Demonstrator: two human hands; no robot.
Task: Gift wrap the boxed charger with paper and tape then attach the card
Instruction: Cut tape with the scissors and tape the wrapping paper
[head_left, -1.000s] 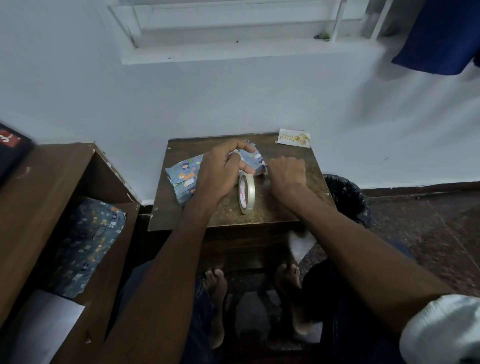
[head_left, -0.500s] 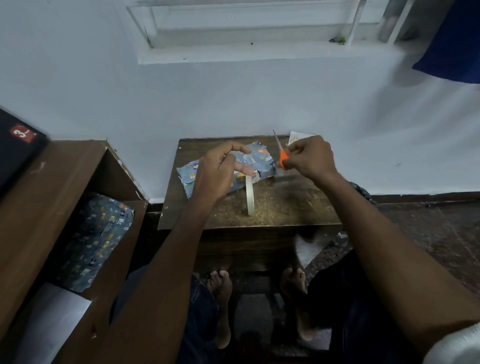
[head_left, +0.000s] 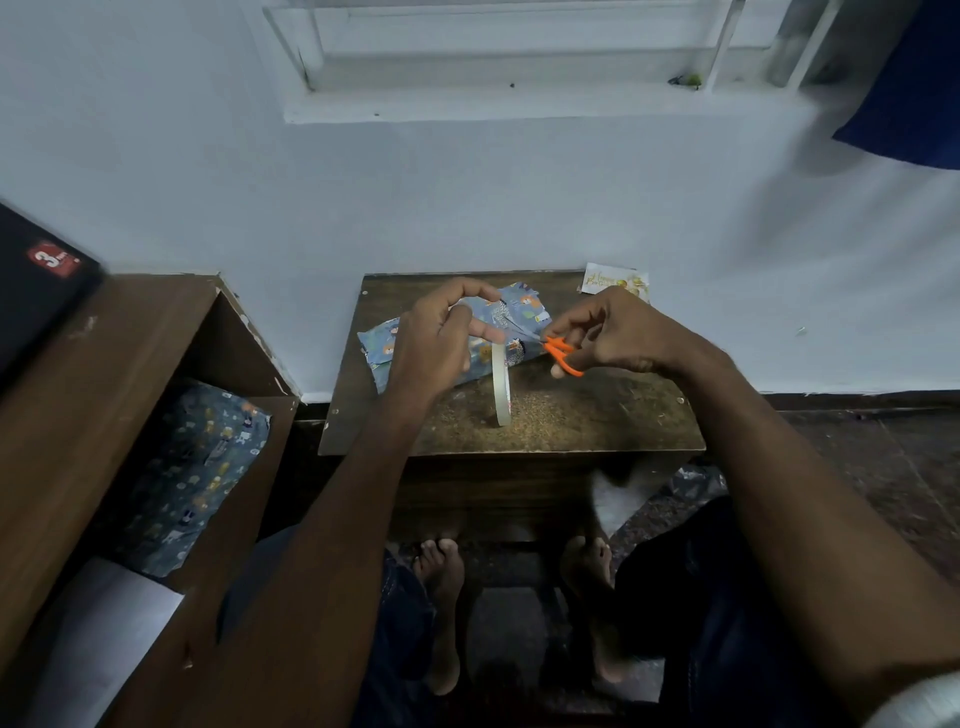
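A box wrapped in blue cartoon-print paper (head_left: 519, 312) lies at the back of a small wooden table (head_left: 571, 415). A roll of clear tape (head_left: 501, 384) stands on edge in front of it. My left hand (head_left: 441, 338) hovers over the wrapped box and pinches the pulled-out end of the tape between thumb and fingers. My right hand (head_left: 618, 332) grips small orange-handled scissors (head_left: 561, 353), their blades pointing left toward the stretched tape. A white card with gold print (head_left: 615, 283) lies at the table's back right corner.
A wooden shelf unit (head_left: 104, 364) stands to the left, with spare blue wrapping paper (head_left: 197, 467) and a white sheet (head_left: 104, 623) inside it. A dark box (head_left: 36, 280) sits on top. The white wall rises right behind the table. My bare feet are under it.
My right hand picked up the orange scissors and brought them down to the tape strip. My left hand lifted off the wrapped box, drawing the tape end up.
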